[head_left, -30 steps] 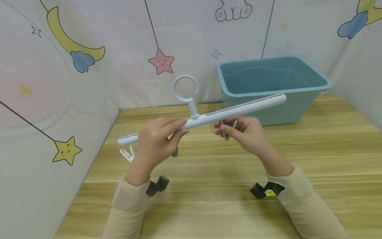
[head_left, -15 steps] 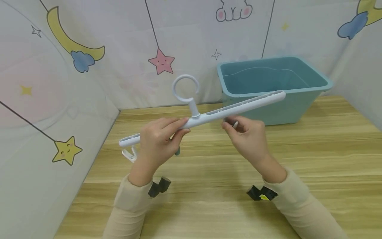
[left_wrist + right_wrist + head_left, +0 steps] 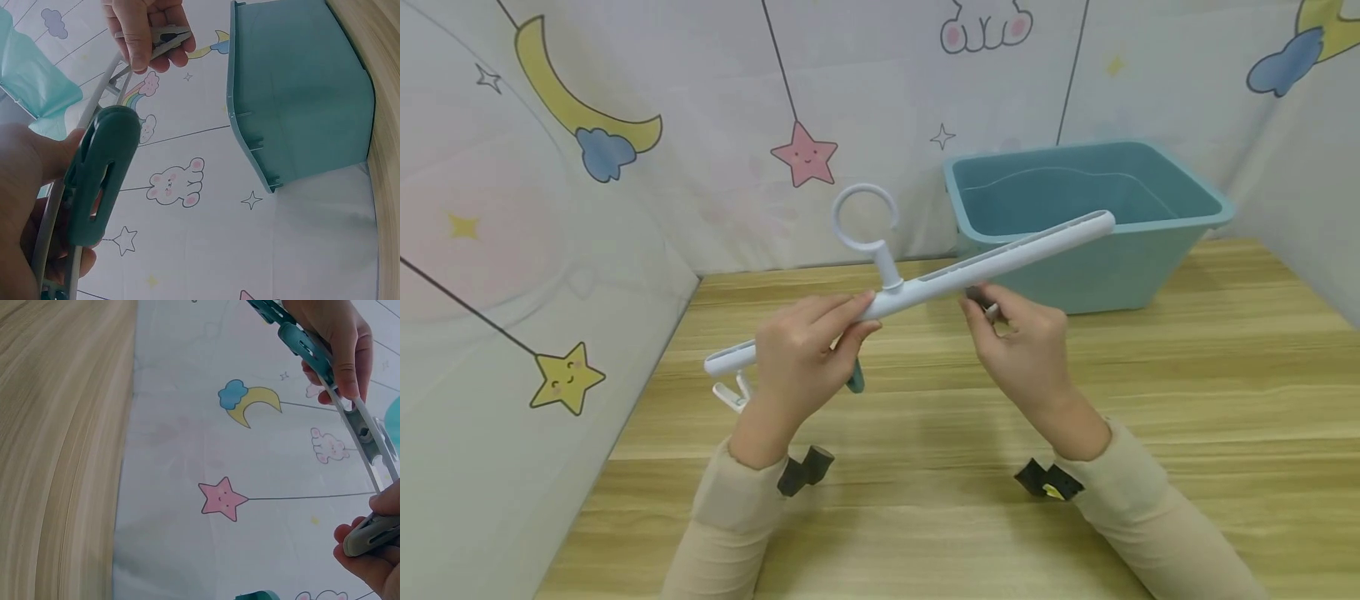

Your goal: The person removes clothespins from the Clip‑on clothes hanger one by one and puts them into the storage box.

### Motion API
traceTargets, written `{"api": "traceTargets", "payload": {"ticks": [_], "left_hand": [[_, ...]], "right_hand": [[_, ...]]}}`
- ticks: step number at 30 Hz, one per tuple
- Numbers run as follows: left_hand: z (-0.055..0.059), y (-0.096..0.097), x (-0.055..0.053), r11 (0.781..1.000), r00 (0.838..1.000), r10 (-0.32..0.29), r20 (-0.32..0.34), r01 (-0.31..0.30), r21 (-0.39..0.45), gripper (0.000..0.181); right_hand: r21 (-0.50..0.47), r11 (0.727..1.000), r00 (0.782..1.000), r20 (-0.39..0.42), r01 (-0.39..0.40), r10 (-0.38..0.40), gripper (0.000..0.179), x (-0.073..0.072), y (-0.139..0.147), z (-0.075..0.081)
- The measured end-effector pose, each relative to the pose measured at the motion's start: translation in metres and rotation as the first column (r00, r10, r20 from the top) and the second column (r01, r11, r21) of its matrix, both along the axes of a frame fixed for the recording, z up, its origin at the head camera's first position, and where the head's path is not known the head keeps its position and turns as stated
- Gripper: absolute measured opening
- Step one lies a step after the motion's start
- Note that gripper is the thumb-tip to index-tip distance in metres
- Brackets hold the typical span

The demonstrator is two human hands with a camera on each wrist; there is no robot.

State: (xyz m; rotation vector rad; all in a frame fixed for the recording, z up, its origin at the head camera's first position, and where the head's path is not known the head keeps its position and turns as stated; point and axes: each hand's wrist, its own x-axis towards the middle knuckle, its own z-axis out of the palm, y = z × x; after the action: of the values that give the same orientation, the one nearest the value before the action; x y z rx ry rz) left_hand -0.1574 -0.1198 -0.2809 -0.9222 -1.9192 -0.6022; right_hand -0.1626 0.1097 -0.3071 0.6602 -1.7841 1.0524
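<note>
A white plastic hanger (image 3: 992, 262) with an open round hook (image 3: 865, 218) is held tilted above the table, its right end higher. My left hand (image 3: 801, 354) grips the bar just left of the hook. Under the bar beside that hand hangs a green clip (image 3: 103, 178), with another green clip (image 3: 269, 311) farther along. A white clip (image 3: 732, 395) hangs near the left end. Pinched in my right hand (image 3: 1026, 346) is a grey clip (image 3: 374, 532), right at the underside of the bar; in the head view the fingers mostly hide it.
A teal plastic tub (image 3: 1060, 271) stands at the back right of the wooden table (image 3: 925, 500), behind the hanger's right end. Pale printed cloth (image 3: 722, 100) rises behind and along the left side. Small black cameras (image 3: 1048, 481) sit on both wrists.
The hanger's right end has risen and the bar has shifted slightly right. My right fingers have closed in around the grey clip, covering more of it. The left hand keeps its grip.
</note>
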Motion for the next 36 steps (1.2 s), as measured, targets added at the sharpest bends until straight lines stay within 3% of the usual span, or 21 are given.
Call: {"api": "traceTargets", "payload": {"ticks": [12,21,28,32,36], "left_hand": [[0.003,-0.004,-0.001,0.999,0.999,-0.003,-0.05,0.005,0.043,0.024],[0.007,-0.01,0.001,0.992,0.999,0.02,-0.031,-0.016,0.125,0.026],[0.009,-0.013,0.002,0.986,0.999,0.018,-0.031,-0.013,0.164,0.024],[0.009,-0.015,0.001,0.986,0.999,0.019,-0.031,-0.014,0.163,0.025],[0.01,-0.016,0.002,0.987,0.999,0.026,-0.034,-0.021,0.159,0.025]], "right_hand": [[0.007,0.998,0.998,0.031,-0.055,0.055,0.014,-0.001,0.005,0.007],[0.068,0.995,0.992,0.104,-0.076,0.069,0.015,-0.009,0.028,0.023],[0.083,0.996,0.991,0.13,-0.019,0.008,0.015,-0.019,0.046,0.034],[0.061,0.998,0.979,0.203,0.014,-0.026,0.017,-0.026,0.056,0.04],[0.043,0.999,0.944,0.326,0.027,-0.04,0.014,-0.035,0.066,0.046]]}}
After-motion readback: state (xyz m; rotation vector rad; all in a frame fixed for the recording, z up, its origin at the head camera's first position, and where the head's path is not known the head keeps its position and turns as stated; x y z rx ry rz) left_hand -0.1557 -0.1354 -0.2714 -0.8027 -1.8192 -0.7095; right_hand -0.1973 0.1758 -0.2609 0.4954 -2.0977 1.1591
